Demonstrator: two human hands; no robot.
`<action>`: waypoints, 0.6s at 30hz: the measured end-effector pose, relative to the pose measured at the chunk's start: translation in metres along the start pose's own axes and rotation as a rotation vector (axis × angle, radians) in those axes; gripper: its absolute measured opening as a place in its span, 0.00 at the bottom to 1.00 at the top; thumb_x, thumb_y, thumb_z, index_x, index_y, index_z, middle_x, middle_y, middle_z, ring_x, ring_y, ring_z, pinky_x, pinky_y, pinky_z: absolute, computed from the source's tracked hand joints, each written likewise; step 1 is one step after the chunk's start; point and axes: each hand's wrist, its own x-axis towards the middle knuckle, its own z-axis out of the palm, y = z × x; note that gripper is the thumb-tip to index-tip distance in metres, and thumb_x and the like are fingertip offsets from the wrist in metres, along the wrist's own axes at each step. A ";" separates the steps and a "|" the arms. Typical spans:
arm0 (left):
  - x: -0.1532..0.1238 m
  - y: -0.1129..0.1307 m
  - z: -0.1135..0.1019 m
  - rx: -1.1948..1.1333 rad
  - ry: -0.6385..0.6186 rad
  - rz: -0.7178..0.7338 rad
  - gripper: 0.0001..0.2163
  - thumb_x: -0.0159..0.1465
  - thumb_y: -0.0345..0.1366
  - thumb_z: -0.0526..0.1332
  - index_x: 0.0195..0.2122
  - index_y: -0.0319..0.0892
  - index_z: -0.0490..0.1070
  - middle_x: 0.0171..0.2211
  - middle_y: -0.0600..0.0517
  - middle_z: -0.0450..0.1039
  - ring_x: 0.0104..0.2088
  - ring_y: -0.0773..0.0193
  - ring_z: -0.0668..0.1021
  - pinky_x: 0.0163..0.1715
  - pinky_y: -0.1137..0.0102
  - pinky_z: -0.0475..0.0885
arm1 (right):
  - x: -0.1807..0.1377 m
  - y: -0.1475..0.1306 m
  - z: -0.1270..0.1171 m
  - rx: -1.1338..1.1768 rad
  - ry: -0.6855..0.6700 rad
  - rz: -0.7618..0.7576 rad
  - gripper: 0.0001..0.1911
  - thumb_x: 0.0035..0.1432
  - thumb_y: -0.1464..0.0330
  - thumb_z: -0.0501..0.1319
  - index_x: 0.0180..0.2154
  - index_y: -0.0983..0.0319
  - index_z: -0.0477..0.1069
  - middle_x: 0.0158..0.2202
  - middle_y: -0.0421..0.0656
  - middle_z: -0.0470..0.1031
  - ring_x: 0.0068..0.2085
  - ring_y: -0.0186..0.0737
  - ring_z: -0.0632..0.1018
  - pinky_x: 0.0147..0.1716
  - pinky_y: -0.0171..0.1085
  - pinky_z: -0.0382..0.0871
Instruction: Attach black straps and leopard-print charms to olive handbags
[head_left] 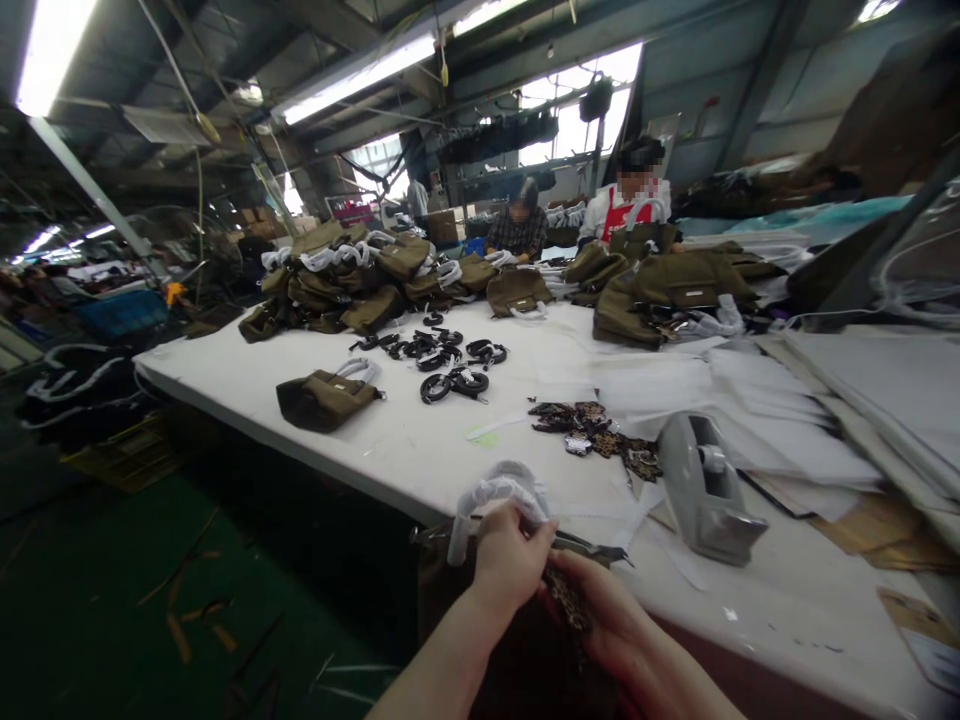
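An olive-brown handbag (pixel 450 590) stands upright at the near table edge, its handle (pixel 510 480) wrapped in white paper. My left hand (pixel 510 560) is closed in a pinch at the base of that handle, over the bag's opening; what its fingertips grip is hidden. Close beside it, my right hand (pixel 600 605) is shut on a leopard-print strip of cloth (pixel 568 598) that hangs down against the bag. Further leopard-print cloth pieces (pixel 600 432) lie on the table beyond my hands.
A grey tape dispenser (pixel 701 490) stands to the right, by white paper sheets (pixel 787 400). Coiled black straps (pixel 454 384) and a single handbag (pixel 326 400) lie on the white table (pixel 420 455). Heaped handbags (pixel 337 275) fill its far side, where two people (pixel 619 215) work.
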 end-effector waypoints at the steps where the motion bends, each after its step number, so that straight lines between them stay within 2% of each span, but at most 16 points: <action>1: -0.002 -0.002 0.001 -0.033 0.008 -0.008 0.12 0.59 0.45 0.63 0.26 0.41 0.73 0.22 0.50 0.75 0.24 0.62 0.76 0.25 0.70 0.67 | -0.001 0.001 0.000 0.017 -0.001 -0.003 0.07 0.61 0.76 0.58 0.30 0.68 0.73 0.22 0.44 0.79 0.21 0.32 0.78 0.24 0.28 0.76; 8: -0.008 -0.003 0.005 -0.449 -0.077 -0.127 0.13 0.59 0.46 0.63 0.27 0.41 0.69 0.17 0.53 0.74 0.13 0.66 0.73 0.12 0.74 0.63 | -0.008 0.005 -0.001 0.089 -0.053 -0.025 0.12 0.62 0.76 0.56 0.26 0.65 0.70 0.22 0.45 0.78 0.20 0.32 0.78 0.21 0.27 0.74; 14: -0.017 -0.012 0.010 -0.431 0.051 0.013 0.15 0.59 0.47 0.64 0.24 0.40 0.73 0.21 0.47 0.78 0.21 0.62 0.78 0.21 0.71 0.71 | -0.007 0.000 -0.006 0.131 -0.075 -0.011 0.11 0.63 0.74 0.54 0.28 0.65 0.70 0.21 0.43 0.77 0.20 0.31 0.78 0.19 0.25 0.72; 18: -0.017 -0.016 0.009 -0.463 0.074 -0.073 0.15 0.60 0.48 0.63 0.26 0.40 0.73 0.19 0.49 0.76 0.19 0.61 0.77 0.20 0.71 0.70 | -0.006 0.004 -0.006 0.124 -0.088 -0.062 0.07 0.60 0.74 0.59 0.29 0.64 0.70 0.24 0.43 0.78 0.22 0.32 0.78 0.22 0.27 0.73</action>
